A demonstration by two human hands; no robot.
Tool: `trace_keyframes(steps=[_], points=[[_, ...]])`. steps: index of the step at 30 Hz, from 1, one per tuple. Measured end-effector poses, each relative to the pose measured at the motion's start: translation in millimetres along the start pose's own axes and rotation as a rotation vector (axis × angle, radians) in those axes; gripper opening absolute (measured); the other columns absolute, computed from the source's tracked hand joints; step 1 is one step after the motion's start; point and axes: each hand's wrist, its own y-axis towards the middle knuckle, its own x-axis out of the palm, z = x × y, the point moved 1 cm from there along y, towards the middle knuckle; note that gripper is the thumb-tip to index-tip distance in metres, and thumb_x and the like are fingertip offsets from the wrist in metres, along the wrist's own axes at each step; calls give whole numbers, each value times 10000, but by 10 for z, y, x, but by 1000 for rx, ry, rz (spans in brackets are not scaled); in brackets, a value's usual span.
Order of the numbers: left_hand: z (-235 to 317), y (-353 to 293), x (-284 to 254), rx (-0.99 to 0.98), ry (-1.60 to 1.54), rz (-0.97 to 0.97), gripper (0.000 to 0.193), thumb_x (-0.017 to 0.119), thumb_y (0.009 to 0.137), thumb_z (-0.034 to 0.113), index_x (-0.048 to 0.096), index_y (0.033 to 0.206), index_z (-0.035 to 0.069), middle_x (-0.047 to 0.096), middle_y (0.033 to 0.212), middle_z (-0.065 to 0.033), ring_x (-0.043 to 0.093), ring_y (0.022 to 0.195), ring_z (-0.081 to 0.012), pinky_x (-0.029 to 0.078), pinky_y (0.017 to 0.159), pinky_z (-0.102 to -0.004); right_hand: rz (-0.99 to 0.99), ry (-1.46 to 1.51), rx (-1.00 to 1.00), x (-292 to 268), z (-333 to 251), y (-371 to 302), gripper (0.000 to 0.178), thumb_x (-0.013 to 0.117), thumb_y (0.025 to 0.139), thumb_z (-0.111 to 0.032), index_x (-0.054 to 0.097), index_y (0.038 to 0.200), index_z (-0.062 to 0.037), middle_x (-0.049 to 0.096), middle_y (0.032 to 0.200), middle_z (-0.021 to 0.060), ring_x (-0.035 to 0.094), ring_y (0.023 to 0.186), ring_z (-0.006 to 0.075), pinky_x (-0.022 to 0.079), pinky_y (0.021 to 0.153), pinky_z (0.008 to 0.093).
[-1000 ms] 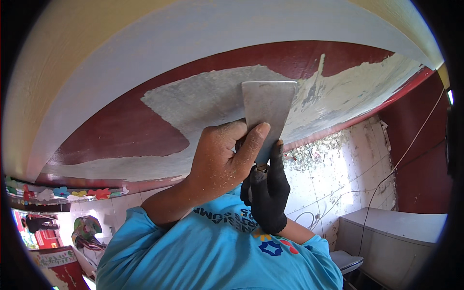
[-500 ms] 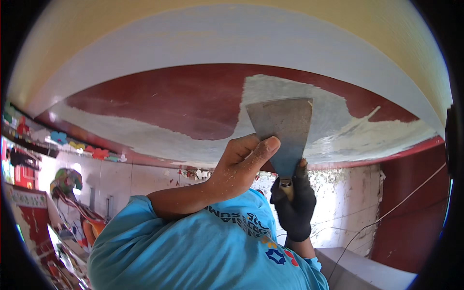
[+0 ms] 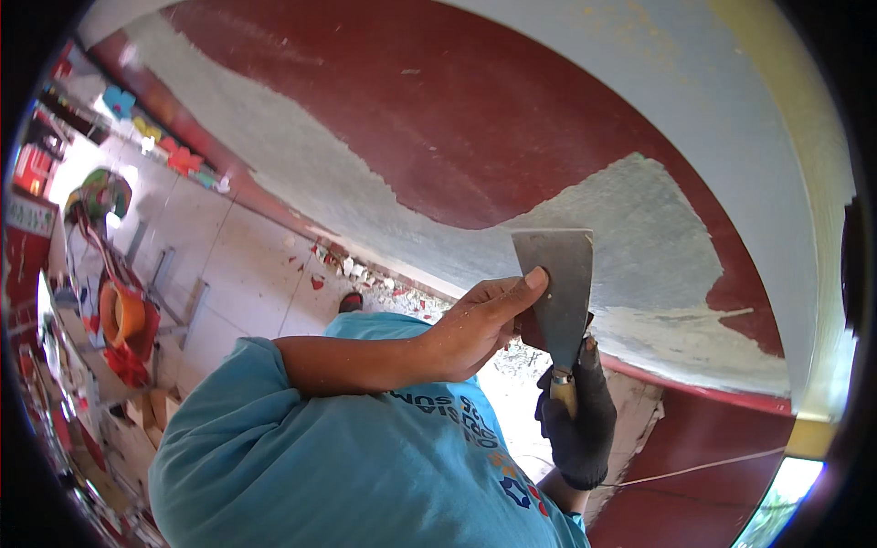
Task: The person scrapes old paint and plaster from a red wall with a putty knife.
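Note:
My right hand [image 3: 585, 429], in a black glove with bare fingertips, is closed round the light wooden handle of a paint scraper [image 3: 562, 301]. The wide grey metal blade points up, in front of the wall. My bare left hand [image 3: 475, 329] has its thumb on the blade's face, with the other fingers curled and partly hidden behind it. Pale dust specks dot that hand. Behind the tool, the wall [image 3: 438, 119] carries dark red paint with a ragged edge, beside a stripped grey patch [image 3: 630, 219].
Paint flakes [image 3: 356, 274] litter the tiled floor [image 3: 247, 265] along the wall's foot. Off to the left stand an orange object [image 3: 119, 315] and metal-legged furniture. A thin cable [image 3: 703, 466] crosses the red surface at lower right. Paper flowers [image 3: 183, 157] line the far left.
The view has turned and tilted, so the wall slants and more floor shows at left. The scraper and both hands sit slightly lower and further right in view, holding the same grip.

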Motion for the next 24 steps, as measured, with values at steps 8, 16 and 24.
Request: trace_keyframes(steps=[8, 16, 24], points=[[-171, 72, 24, 188, -133, 135, 383, 396, 961, 348, 554, 1100, 27, 629, 1017, -91, 596, 950, -157, 466, 852, -341, -149, -153, -62, -229, -48, 120, 616, 443, 789, 28, 289, 1384, -9, 561, 858, 107, 480, 535, 85, 379, 424, 190], [-248, 145, -27, 295, -126, 198, 390, 415, 949, 384, 562, 1075, 44, 621, 952, -53, 589, 887, -122, 467, 829, -316, -96, -129, 143, -184, -141, 287, 505, 471, 816, 4, 402, 1316, 6, 571, 800, 77, 523, 612, 105, 436, 540, 243], [-135, 105, 21, 216, -126, 148, 351, 432, 947, 361, 579, 1037, 55, 634, 948, -47, 602, 880, -119, 487, 792, -305, -16, -72, 323, -85, -279, 239, 456, 498, 857, -30, 415, 1302, 28, 545, 760, 79, 494, 588, 95, 408, 513, 243]])
